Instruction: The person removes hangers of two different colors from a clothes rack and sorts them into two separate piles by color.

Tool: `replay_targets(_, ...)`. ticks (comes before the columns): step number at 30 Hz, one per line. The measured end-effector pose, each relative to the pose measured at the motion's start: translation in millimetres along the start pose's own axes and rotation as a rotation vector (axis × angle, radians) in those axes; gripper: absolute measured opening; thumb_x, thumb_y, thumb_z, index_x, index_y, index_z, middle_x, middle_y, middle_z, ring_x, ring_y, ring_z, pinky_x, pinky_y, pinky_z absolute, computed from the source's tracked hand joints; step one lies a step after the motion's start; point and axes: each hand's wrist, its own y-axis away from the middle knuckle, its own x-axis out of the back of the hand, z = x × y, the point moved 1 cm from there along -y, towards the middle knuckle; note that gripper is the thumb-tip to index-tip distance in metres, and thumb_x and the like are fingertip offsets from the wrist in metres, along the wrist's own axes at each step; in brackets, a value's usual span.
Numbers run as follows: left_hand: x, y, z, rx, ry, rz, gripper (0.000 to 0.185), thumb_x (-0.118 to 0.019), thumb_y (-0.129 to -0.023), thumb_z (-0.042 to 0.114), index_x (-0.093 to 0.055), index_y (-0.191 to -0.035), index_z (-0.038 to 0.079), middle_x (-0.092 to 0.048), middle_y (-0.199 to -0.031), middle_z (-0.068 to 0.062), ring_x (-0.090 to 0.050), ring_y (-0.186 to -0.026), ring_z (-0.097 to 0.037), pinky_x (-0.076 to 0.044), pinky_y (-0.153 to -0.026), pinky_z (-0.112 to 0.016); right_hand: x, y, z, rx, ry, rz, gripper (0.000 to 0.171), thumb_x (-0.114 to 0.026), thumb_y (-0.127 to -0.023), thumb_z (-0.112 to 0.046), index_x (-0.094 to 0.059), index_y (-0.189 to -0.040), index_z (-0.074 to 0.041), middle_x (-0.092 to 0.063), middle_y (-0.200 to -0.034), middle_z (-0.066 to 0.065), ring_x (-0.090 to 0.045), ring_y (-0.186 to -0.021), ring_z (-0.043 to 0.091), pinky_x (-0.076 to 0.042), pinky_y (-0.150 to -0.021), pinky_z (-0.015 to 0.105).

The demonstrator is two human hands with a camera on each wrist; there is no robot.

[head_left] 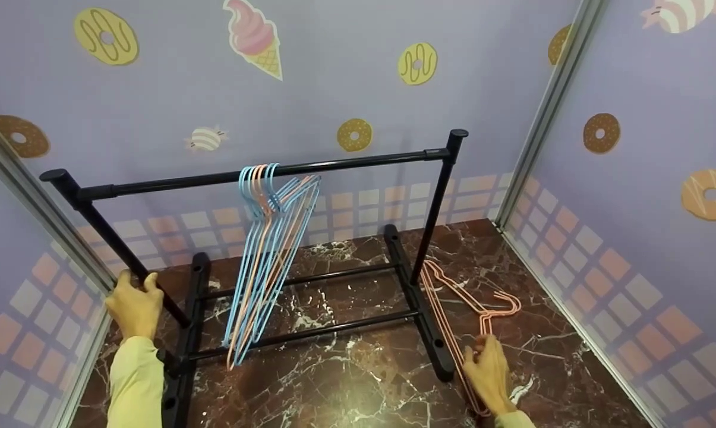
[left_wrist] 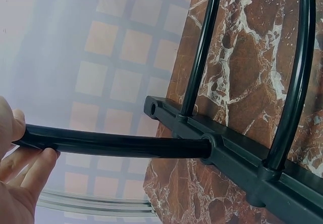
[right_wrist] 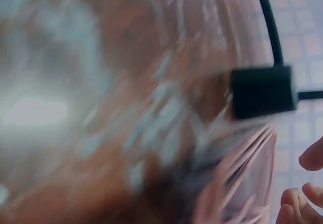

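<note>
My left hand [head_left: 135, 306] grips the left upright post [left_wrist: 116, 144] of a black clothes rack [head_left: 358, 161], thumb on one side and fingers on the other. Blue and pink hangers [head_left: 268, 267] hang bunched by their hooks on the rack's top bar, left of its middle. On the floor at the rack's right foot lie several pink hangers [head_left: 453, 333], hooks pointing right. Just over them is my right hand [head_left: 489, 371], fingers bent loosely near their necks. In the right wrist view, thumb and fingertips [right_wrist: 313, 156] stand apart at the right edge, beside the blurred pink hangers [right_wrist: 237, 183].
The rack's right foot [head_left: 420, 309] lies between the hanging bunch and the pink hangers. Two low crossbars [head_left: 340, 326] join the feet. Patterned walls [head_left: 334, 89] stand behind and on both sides of the brown marbled floor [head_left: 346, 386].
</note>
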Motion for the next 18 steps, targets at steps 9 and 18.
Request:
replay_targets(9, 0.2, -0.8, -2.2, -0.012, 0.009, 0.01, 0.037, -0.061, -0.098, 0.02, -0.058, -0.121, -0.008, -0.062, -0.114, -0.042, -0.049, -0.112, -0.067, -0.036, -0.102, -0.067, -22, -11, -60, 0.293, -0.154, 0.021, 0.025, -0.073, -0.077, 0.008, -0.063, -0.099, 0.004, -0.067, -0.085, 0.013, -0.067, -0.073, 0.028, -0.056, -0.069, 0.041)
replay_targets(18, 0.6, -0.8, -1.8, -0.024, 0.03, 0.03, 0.033, -0.063, -0.097, 0.019, -0.06, -0.118, -0.007, -0.064, -0.109, -0.04, -0.051, -0.108, -0.066, -0.039, -0.099, -0.067, -45, -15, -140, 0.342, -0.332, -0.113, 0.023, -0.072, -0.081, 0.005, -0.064, -0.102, 0.002, -0.069, -0.089, 0.013, -0.065, -0.074, 0.02, -0.057, -0.068, 0.03)
